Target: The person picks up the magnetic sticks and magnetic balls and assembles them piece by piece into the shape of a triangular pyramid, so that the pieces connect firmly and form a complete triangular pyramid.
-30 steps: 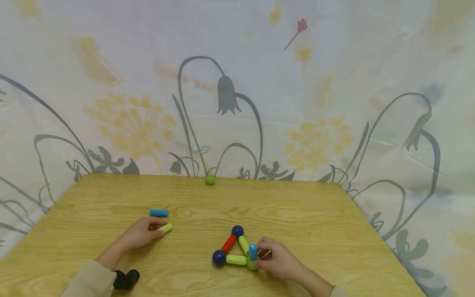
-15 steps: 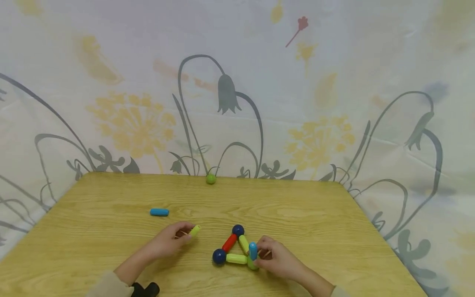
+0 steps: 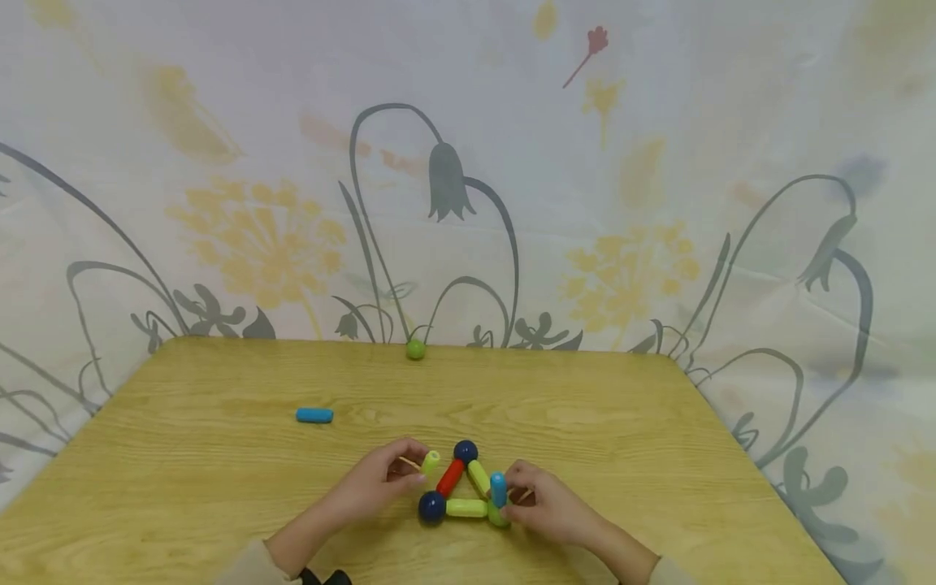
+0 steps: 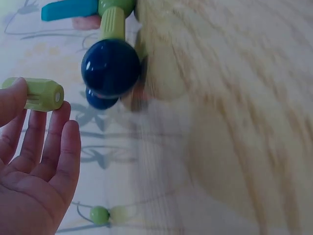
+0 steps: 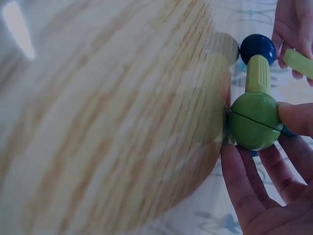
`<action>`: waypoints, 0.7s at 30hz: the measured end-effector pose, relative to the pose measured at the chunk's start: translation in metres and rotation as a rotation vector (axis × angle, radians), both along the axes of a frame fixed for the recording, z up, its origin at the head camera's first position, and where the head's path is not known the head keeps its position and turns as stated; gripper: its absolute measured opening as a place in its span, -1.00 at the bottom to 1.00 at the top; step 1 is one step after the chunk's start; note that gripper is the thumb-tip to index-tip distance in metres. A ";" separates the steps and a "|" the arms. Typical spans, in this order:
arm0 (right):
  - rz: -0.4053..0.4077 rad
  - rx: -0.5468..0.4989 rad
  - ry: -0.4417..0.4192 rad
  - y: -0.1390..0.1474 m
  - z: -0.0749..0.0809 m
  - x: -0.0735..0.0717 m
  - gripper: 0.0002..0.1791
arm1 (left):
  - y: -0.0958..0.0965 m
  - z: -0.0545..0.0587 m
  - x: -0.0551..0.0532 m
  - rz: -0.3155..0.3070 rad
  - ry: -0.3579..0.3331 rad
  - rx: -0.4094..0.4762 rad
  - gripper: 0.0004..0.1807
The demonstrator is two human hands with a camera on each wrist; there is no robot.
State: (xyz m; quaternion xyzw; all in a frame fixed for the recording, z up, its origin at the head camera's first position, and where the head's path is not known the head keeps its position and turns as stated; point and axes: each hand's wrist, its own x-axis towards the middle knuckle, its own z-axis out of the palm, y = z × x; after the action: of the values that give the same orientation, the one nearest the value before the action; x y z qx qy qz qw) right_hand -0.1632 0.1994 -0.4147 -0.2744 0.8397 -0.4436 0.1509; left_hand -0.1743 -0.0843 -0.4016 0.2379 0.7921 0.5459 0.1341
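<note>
My left hand [image 3: 383,479] pinches a yellow-green magnetic rod [image 4: 45,94] between thumb and fingers, its round end facing outward. It is close to the left corner of a triangle on the table. That triangle joins a red rod [image 3: 450,478], two yellow-green rods [image 3: 466,509], two dark blue balls [image 3: 432,507] and a green ball [image 5: 255,120]. A blue rod [image 3: 498,490] stands upright on the green ball. With thumb and fingertips, my right hand [image 3: 548,505] holds the green ball at the triangle's right corner.
Another blue rod [image 3: 314,415] lies to the left on the wooden table [image 3: 585,414]. At the back edge, a second green ball [image 3: 415,349] sits against the flower-printed backdrop [image 3: 468,162]. Part of a black object shows under the left forearm.
My left hand has carried the yellow-green rod rightward from near the loose blue rod to the triangle, tipping it more upright. The right hand stays at the green ball.
</note>
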 end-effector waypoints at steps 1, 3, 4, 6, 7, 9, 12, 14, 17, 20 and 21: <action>0.001 0.002 0.007 0.000 0.000 0.000 -0.88 | 0.002 0.000 0.001 -0.010 0.001 0.001 -0.71; 0.001 0.006 0.016 0.001 0.000 0.000 -0.85 | 0.007 -0.001 0.001 -0.033 0.005 0.000 -0.71; 0.000 0.007 0.019 0.001 0.001 -0.001 -0.84 | 0.010 -0.002 0.001 -0.045 0.000 0.001 -0.70; -0.002 0.004 0.017 0.001 0.002 0.000 -0.83 | 0.015 -0.003 0.001 -0.067 -0.011 -0.006 -0.70; -0.002 -0.003 0.009 0.001 0.002 0.000 -0.83 | 0.017 -0.004 0.001 -0.075 -0.014 -0.011 -0.71; -0.002 -0.014 -0.007 0.001 0.003 0.000 -0.84 | 0.020 -0.005 0.002 -0.089 -0.012 -0.015 -0.72; -0.003 -0.023 -0.019 0.000 0.002 0.001 -0.86 | 0.023 -0.007 0.004 -0.093 -0.008 -0.016 -0.74; -0.007 -0.018 -0.020 0.000 0.002 0.001 -0.86 | 0.024 -0.007 0.004 -0.097 -0.008 -0.015 -0.74; -0.011 -0.013 -0.017 -0.001 0.004 0.002 -0.86 | 0.023 -0.007 0.004 -0.101 -0.007 -0.013 -0.72; -0.004 -0.021 -0.017 -0.001 0.004 0.001 -0.87 | 0.021 -0.009 0.002 -0.090 -0.013 -0.013 -0.70; -0.001 -0.024 -0.017 -0.001 0.004 0.001 -0.87 | 0.019 -0.009 0.002 -0.086 -0.017 -0.011 -0.70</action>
State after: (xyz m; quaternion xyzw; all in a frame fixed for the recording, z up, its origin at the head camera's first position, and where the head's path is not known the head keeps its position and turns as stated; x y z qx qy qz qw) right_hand -0.1619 0.1987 -0.4104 -0.2719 0.8330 -0.4563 0.1546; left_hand -0.1727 -0.0656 -0.4106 0.2663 0.7831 0.5371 0.1654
